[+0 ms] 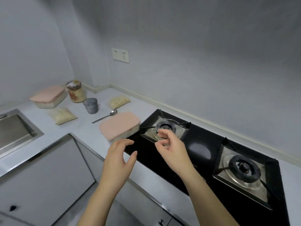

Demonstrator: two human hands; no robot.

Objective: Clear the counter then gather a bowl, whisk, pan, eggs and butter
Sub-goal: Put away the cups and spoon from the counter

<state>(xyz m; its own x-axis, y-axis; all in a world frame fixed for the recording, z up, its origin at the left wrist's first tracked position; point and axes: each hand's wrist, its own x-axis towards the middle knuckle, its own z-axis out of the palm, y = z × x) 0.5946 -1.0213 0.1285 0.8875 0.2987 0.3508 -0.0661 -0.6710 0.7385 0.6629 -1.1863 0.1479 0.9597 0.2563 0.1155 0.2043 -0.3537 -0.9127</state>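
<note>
A clear box with a pink lid (119,125) sits on the counter (84,131) beside the stove's left edge. My left hand (119,158) hovers just in front of it, fingers spread and holding nothing. Over the stove's near left part my right hand (171,147) hangs with loosely curled fingers, also empty. Farther back lie a metal spoon (105,116), a grey cup (90,105), two clear bags of pale food (62,115) (119,101), a jar (75,91) and a second pink-lidded box (48,97). No bowl, whisk, pan, eggs or butter shows.
A black two-burner gas stove (200,149) fills the counter's right side. A steel sink (14,132) is set in at the left. Cabinet fronts (44,173) run below the counter edge. A wall socket (120,54) sits above the counter.
</note>
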